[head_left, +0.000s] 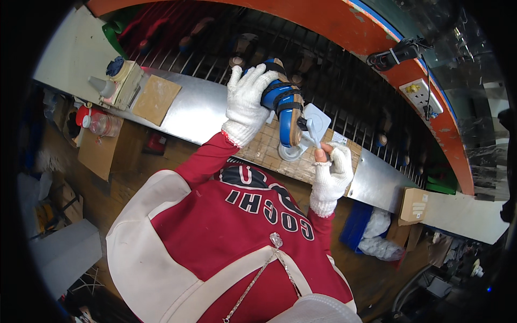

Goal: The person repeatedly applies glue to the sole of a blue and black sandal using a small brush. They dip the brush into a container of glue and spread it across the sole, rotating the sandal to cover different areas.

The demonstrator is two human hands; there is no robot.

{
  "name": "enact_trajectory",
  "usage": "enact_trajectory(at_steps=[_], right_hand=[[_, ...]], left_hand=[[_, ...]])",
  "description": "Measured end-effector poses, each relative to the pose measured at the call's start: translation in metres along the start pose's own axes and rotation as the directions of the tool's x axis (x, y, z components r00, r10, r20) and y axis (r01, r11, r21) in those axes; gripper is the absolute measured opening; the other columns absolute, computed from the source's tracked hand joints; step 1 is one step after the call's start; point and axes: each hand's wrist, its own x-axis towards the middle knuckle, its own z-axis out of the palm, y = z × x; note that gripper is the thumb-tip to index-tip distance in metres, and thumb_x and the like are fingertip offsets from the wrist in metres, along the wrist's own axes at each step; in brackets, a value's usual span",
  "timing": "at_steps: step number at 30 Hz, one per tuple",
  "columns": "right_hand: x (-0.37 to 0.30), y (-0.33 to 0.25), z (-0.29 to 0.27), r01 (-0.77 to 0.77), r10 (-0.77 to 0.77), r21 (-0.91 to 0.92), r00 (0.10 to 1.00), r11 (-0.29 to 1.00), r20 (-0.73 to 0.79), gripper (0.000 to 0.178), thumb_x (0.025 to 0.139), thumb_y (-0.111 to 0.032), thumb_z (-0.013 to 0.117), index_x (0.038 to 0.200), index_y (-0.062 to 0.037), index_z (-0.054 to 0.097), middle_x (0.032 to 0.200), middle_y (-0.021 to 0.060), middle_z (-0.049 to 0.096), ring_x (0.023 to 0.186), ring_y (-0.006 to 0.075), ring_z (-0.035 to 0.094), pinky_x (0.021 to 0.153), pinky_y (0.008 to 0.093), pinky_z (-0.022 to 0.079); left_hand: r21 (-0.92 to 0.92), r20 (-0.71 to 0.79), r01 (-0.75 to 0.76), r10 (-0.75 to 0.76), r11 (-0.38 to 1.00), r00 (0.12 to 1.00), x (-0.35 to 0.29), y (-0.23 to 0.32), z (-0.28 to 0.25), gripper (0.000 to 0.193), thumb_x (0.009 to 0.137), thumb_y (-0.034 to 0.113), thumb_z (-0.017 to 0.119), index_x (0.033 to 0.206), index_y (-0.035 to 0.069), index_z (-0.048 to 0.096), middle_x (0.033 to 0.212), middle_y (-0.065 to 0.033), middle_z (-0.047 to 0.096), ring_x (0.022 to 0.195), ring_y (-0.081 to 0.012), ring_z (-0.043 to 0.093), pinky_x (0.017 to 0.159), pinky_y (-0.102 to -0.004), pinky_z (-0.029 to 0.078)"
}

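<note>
My left hand (249, 99), in a white knit glove, grips a blue shoe (290, 110) with black straps and a tan sole edge. The shoe is tilted, its near end hanging over a worn wooden board (269, 145). My right hand (333, 169), gloved with bare thumb and fingertip showing, pinches the pale handle of a small brush (312, 133). The brush's dark tip is close to the shoe's right side; whether it touches, I cannot tell. Beside and partly behind the shoe are a pale round container (292, 153) and a pale flat lid-like piece (318, 117).
Beyond the board runs a dark rack of metal rods (344, 116) carrying several shoes, under an orange frame (323, 21). A brown card (156, 99) and a glue-stained dispenser (125, 81) stand at left. A power socket (421, 97) and a cardboard box (413, 205) are at right.
</note>
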Motion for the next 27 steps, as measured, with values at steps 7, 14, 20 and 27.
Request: enact_trajectory(at_steps=[7,14,20,27], right_hand=[[0.008,0.008,0.001,0.058,-0.058,0.023,0.998,0.998,0.008,0.017,0.083,-0.010,0.079,0.093,0.0016,0.072,0.092,0.0090,0.062,0.085,0.0191,0.059,0.074,0.0294,0.046],[0.033,0.010,0.000,0.113,-0.118,0.073,0.991,0.991,0.066,0.018,0.081,-0.010,0.080,0.093,0.0019,0.072,0.091,0.0084,0.062,0.083,0.0173,0.058,0.071,0.0286,0.045],[0.062,0.017,-0.004,0.204,-0.220,0.104,0.959,0.973,0.176,0.020,0.080,-0.013,0.080,0.092,0.0020,0.072,0.091,0.0085,0.063,0.082,0.0172,0.058,0.069,0.0284,0.044],[0.079,0.022,-0.011,0.282,-0.294,0.082,0.931,0.956,0.216,0.019,0.079,-0.012,0.080,0.090,0.0007,0.072,0.090,0.0102,0.065,0.083,0.0203,0.061,0.072,0.0311,0.047]], left_hand=[[-0.085,0.290,0.224,-0.191,0.971,0.938,-0.003,0.016,-0.005,0.054,0.066,0.015,0.085,0.114,0.021,0.061,0.112,-0.0056,0.070,0.112,-0.0215,0.065,0.112,-0.0485,0.031],[0.034,0.649,0.527,-0.420,0.849,0.634,-0.001,0.028,-0.016,0.073,0.060,0.019,0.091,0.125,0.019,0.058,0.111,-0.0126,0.069,0.105,-0.0319,0.066,0.098,-0.0409,0.049],[-0.121,0.908,0.684,-0.199,0.720,0.369,0.006,0.023,-0.023,0.106,0.047,0.008,0.098,0.141,0.003,0.049,0.124,-0.0147,0.066,0.114,-0.0263,0.065,0.099,-0.0356,0.054],[-0.171,0.983,0.905,0.002,0.389,0.185,0.012,0.028,-0.030,0.097,0.049,0.001,0.096,0.135,-0.005,0.050,0.120,-0.0181,0.067,0.107,-0.0270,0.068,0.090,-0.0354,0.057]])
